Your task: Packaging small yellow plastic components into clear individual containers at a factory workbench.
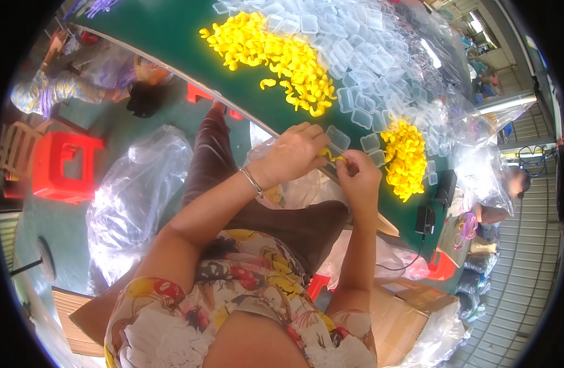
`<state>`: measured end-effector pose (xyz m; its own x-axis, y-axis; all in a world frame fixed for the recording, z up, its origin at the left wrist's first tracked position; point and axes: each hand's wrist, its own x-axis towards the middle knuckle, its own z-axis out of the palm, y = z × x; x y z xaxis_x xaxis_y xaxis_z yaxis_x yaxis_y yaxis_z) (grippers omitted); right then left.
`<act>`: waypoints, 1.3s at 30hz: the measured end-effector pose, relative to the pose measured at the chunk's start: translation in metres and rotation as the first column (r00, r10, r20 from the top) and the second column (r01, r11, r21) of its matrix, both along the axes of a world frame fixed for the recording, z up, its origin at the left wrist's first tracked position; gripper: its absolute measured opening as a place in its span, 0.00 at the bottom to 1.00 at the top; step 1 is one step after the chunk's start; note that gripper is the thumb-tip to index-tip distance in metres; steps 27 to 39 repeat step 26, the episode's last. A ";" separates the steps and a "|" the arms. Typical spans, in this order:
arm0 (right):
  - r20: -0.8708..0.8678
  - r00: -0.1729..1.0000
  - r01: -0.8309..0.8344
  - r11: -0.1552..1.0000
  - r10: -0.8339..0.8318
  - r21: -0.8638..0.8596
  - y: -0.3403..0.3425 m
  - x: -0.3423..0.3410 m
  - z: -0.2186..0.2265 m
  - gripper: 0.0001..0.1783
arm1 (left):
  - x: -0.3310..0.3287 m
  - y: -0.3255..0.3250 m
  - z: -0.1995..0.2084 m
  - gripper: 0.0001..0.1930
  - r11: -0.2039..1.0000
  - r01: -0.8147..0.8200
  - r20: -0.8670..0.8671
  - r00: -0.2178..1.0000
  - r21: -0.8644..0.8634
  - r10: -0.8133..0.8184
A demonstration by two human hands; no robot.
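My left hand point(294, 150), with a metal bangle at the wrist, is closed in a pinch at the table's near edge. Facing it, my right hand point(362, 178) also pinches with thumb and fingers. Between the two sets of fingertips is a small curved yellow plastic piece point(333, 156), both hands on it; its finer shape is too small to make out. Just beyond my fingers lies a clear plastic box part point(338, 139). A long heap of yellow curved pieces point(282, 52) spreads over the table farther off, and a smaller yellow pile point(404, 161) sits right of my right hand.
Many clear box parts point(362, 52) cover the back of the green table point(165, 37). A black device point(425, 219) with a cord sits at its right end. Red stool point(67, 165) and plastic bag point(141, 196) stand left; cardboard box point(395, 319) right. A person point(67, 92) is at far left.
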<state>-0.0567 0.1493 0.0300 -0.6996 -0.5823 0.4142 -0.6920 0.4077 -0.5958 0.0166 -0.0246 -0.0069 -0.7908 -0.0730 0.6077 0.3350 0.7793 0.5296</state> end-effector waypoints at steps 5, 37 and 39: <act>-0.023 0.996 0.084 0.992 -0.086 -0.094 -0.007 0.002 -0.012 0.09 | 0.003 0.000 0.002 0.22 1.000 0.005 0.054 0.999 -0.005 -0.005; -0.128 0.960 -0.230 0.962 0.249 0.150 0.011 -0.017 0.002 0.24 | 0.004 0.001 -0.001 0.38 0.992 0.017 0.048 0.999 -0.128 -0.011; -0.128 0.960 -0.230 0.962 0.249 0.150 0.011 -0.017 0.002 0.24 | 0.004 0.001 -0.001 0.38 0.992 0.017 0.048 0.999 -0.128 -0.011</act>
